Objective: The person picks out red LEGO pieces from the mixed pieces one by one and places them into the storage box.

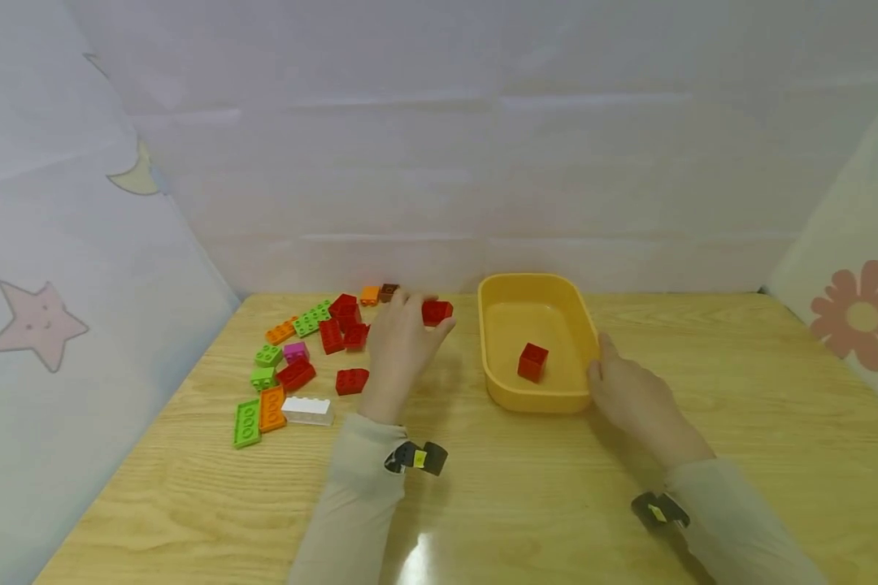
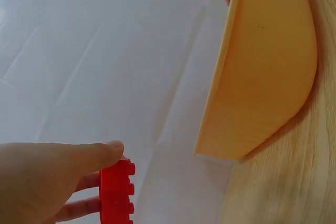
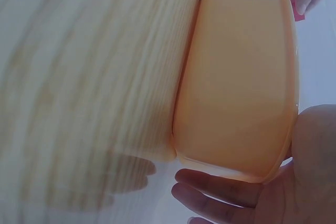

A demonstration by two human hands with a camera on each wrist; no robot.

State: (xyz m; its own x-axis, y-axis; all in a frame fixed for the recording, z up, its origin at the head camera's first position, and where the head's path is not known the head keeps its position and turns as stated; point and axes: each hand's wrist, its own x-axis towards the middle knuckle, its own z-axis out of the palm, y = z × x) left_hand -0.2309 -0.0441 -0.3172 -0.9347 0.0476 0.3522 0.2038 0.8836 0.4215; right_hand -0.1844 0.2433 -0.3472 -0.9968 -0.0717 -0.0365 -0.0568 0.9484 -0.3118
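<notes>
Nearest, two pale sleeves cross the wooden worktop, each with a dark wrist device at the cuff; a little farther, on the left, a green plate lies just beside an orange plate, with a white brick to its right; behind these sit a lime brick, a long red brick, a pink brick and a green brick, while another red brick lies near the left forearm; on the right, the right hand holds the side of the yellow tub, thumb at the rim and fingers fairly straight along the outside; the tub stands upright on the worktop, and one small red block rests inside it, towards the near end; to the left of the tub, the left hand is closed in a pinch, thumb and fingers on the studded red brick, which is off the worktop and apart from the tub; left of this hand is a red cluster, then a long green brick and an orange strip; farthest back, an orange brick and a brown brick lie before the white sheet.
</notes>
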